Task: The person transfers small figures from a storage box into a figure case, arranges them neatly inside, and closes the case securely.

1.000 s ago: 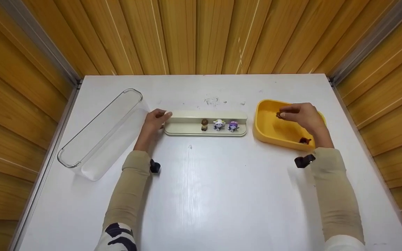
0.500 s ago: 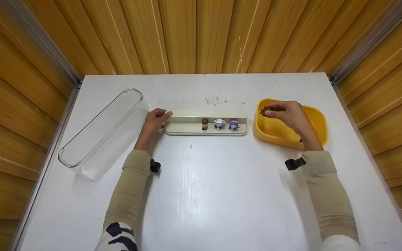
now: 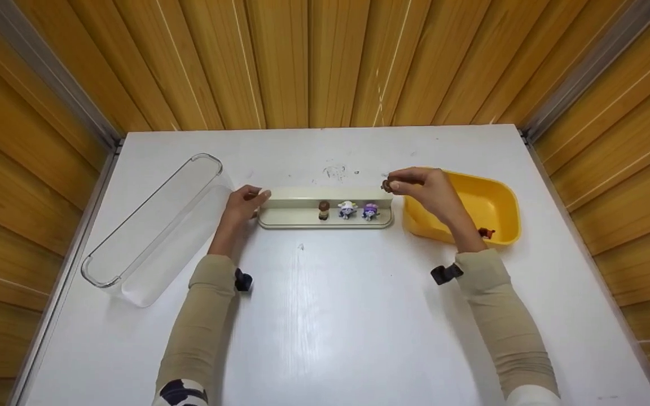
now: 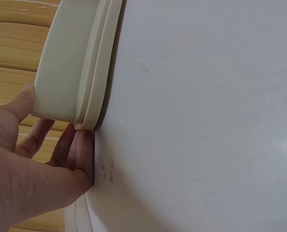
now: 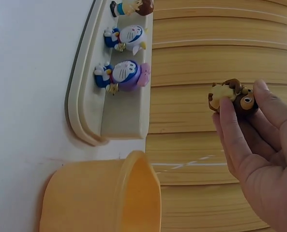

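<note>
My left hand (image 3: 243, 204) holds the left end of a long cream display tray (image 3: 285, 217), thumb at the raised back ledge and fingers at its end in the left wrist view. Three small figurines stand on the tray's lower level: a brown-haired one (image 3: 324, 210), a blue one with a white hood (image 5: 128, 37), and a blue one with a purple hood (image 5: 124, 75). Between thumb and fingers, my right hand (image 3: 431, 190) pinches a brown animal figurine (image 5: 233, 96) with a pale yellow belly. It is raised near the tray's right end.
A yellow bin (image 3: 508, 206) stands right of the tray, under the right forearm, with a red-brown figurine (image 3: 487, 233) inside. A long clear bin (image 3: 175, 228) lies slantwise on the left of the white table (image 3: 325, 316). Wooden panels (image 3: 302, 62) enclose the back and sides.
My right hand has lifted the brown figurine out of the yellow bin and carried it left toward the tray. The left hand keeps its place, and the head view has shifted slightly.
</note>
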The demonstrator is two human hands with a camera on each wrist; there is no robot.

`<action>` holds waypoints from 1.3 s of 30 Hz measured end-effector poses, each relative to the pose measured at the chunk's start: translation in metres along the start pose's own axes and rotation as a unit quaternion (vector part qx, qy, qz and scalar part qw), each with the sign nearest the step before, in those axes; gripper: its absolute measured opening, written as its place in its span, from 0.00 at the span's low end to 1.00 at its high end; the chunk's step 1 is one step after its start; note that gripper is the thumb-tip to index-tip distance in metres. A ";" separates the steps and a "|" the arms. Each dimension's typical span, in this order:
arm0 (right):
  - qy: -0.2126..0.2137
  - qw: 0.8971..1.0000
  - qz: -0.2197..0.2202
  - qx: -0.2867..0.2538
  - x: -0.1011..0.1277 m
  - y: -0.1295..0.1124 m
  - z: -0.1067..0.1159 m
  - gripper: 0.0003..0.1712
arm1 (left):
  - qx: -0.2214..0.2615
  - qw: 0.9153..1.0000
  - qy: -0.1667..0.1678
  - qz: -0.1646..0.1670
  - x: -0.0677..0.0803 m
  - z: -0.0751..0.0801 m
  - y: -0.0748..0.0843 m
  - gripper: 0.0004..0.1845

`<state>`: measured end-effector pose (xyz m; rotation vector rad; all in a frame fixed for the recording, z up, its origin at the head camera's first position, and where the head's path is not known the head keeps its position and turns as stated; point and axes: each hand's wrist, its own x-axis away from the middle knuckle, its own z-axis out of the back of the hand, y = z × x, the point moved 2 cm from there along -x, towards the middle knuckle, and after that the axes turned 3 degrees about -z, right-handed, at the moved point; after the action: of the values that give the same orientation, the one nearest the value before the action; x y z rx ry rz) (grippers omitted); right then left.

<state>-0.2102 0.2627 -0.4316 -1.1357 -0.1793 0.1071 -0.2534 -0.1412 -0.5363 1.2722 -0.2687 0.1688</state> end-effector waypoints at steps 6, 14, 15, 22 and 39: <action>-0.019 1.000 0.023 0.002 -0.003 -0.006 -0.020 0.19 | -0.001 1.000 0.001 0.008 0.003 0.002 -0.004 0.26; -0.042 0.998 0.034 0.028 -0.010 -0.020 -0.039 0.19 | 0.021 1.000 -0.002 -0.006 -0.001 0.000 0.002 0.26; -0.044 0.998 0.034 0.036 -0.010 -0.022 -0.041 0.19 | 0.023 1.000 -0.001 -0.005 -0.001 0.000 0.003 0.26; -0.068 0.994 0.054 0.070 -0.015 -0.023 -0.064 0.18 | 0.016 1.000 0.002 0.004 0.000 0.000 0.000 0.26; -0.096 0.985 0.095 0.104 -0.026 -0.022 -0.112 0.16 | 0.012 1.000 0.002 0.002 0.003 0.000 -0.003 0.26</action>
<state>-0.2140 0.1492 -0.4593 -0.9321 -0.2247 0.3978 -0.2493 -0.1423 -0.5384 1.2947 -0.2673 0.1777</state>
